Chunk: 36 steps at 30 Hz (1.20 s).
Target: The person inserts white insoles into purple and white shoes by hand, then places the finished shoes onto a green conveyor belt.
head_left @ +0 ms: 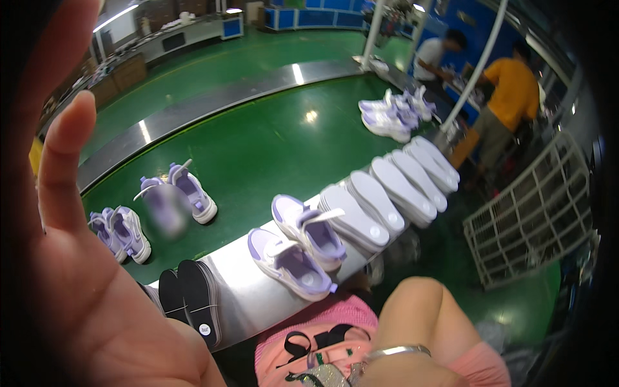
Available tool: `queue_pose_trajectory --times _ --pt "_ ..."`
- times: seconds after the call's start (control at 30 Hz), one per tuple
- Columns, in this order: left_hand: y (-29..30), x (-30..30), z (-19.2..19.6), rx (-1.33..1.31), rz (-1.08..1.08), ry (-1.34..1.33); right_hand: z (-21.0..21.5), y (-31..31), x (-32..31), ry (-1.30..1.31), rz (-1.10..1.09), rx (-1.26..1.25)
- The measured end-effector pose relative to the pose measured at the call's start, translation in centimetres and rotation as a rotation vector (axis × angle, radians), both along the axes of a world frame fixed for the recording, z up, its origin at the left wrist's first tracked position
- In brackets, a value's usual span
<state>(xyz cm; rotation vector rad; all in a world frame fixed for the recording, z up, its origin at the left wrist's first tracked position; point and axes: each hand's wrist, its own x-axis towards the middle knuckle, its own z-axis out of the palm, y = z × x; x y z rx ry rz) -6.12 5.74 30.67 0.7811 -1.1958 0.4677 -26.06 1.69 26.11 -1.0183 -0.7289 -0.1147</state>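
My left hand (103, 290) looms large at the left edge, palm showing and fingers stretched upward, with nothing in it. My right arm (419, 309) is bent at the lower right. Only a bit of my right hand (412, 374) shows at the lower edge, past a silver bracelet (400, 351); its fingers are hidden. Two white-and-lilac sneakers (287, 264) stand side by side on the metal ledge (251, 303), touched by neither hand. Black insoles (190, 293) lie stacked on the ledge beside my left hand. Several stacks of pale grey insoles (354, 216) run along it to the right.
Beyond the ledge runs a green belt (258, 148). More sneakers (129, 232) stand on its left part, one partly blurred, and a group of sneakers (393, 116) at its far right. A white mesh basket (529, 219) leans at the right. Two people (512, 90) work behind.
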Motion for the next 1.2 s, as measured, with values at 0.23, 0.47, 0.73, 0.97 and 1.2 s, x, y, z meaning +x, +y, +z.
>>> queue_pose_trajectory --times 0.23,0.47,0.73,0.97,1.2 --pt "-0.8 -3.0 -1.6 0.104 -0.013 -0.023 0.1 -0.6 0.4 -0.001 0.031 0.004" --pt "-3.3 -3.4 -3.5 0.189 0.053 -0.043 -0.4 -1.9 -0.5 0.065 0.013 0.002" --pt "-0.2 -3.6 -13.0 0.496 -0.220 0.492 -8.2 -6.9 -8.8 0.413 -0.318 -0.006" --pt "1.8 -9.0 -26.4 1.053 0.160 -0.075 -26.2 -1.4 -15.0 1.071 -0.596 -0.649" --pt "2.3 -4.6 -26.6 1.230 0.422 -0.317 -24.9 -3.2 -18.8 0.785 -0.575 -1.349"
